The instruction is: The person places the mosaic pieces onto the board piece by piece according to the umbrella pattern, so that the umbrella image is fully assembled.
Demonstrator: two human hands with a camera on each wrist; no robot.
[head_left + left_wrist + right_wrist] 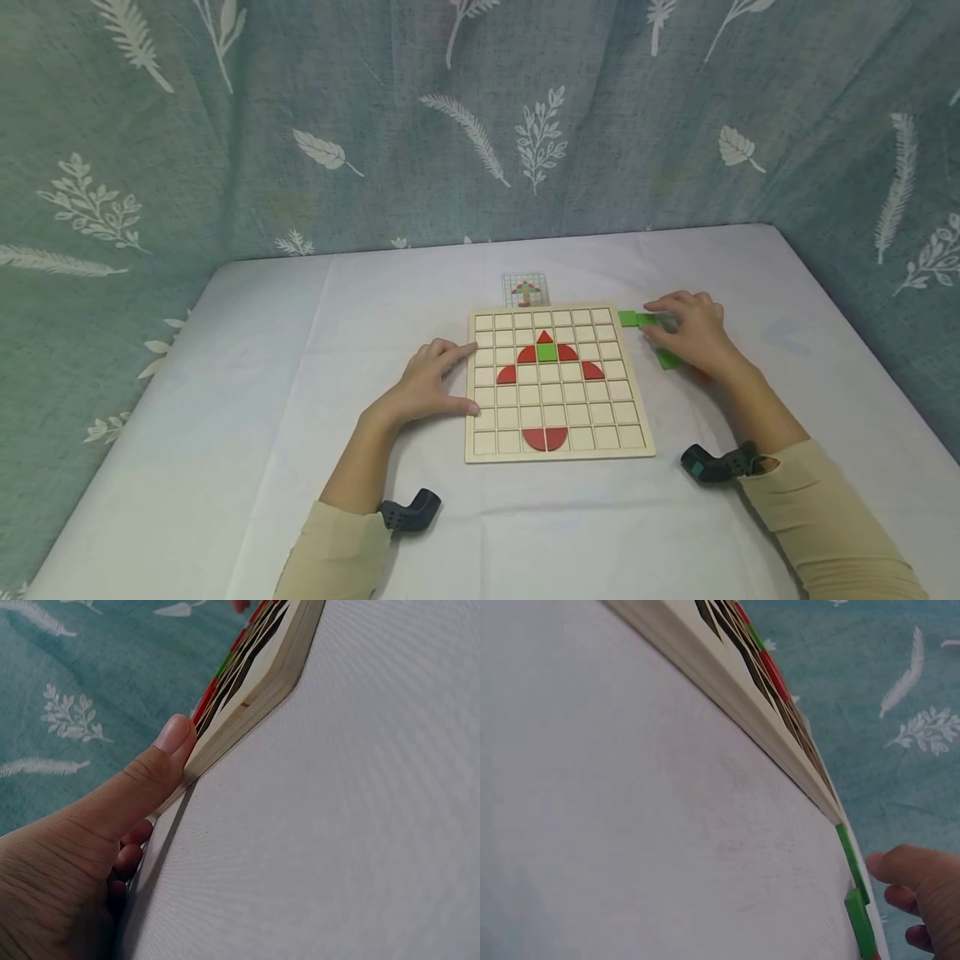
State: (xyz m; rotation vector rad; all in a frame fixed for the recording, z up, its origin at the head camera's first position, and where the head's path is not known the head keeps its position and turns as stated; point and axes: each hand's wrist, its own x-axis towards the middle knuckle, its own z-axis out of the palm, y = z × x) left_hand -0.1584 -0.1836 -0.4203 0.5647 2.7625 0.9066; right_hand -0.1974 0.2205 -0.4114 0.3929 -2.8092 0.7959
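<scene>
A square wooden grid board [562,457] lies on the white table with red and green pieces in some cells. The green square [547,352] sits below a red triangle [545,337], with red quarter-rounds [507,375] to both sides. Two more quarter-rounds [534,438] lie near the front edge. My left hand [423,383] touches the board's left edge, thumb and forefinger spread apart. My right hand [693,333] is over loose green tiles [627,318] beside the board's right edge, thumb and forefinger apart around one tile. Its palm hides part of the pile.
Behind the board lies a small pattern card [526,288] with a gridded red and green figure, its lower edge next to the board. Another green tile [668,359] and an orange-red piece [702,375] lie under the right hand. A patterned cloth [480,125] hangs behind the table.
</scene>
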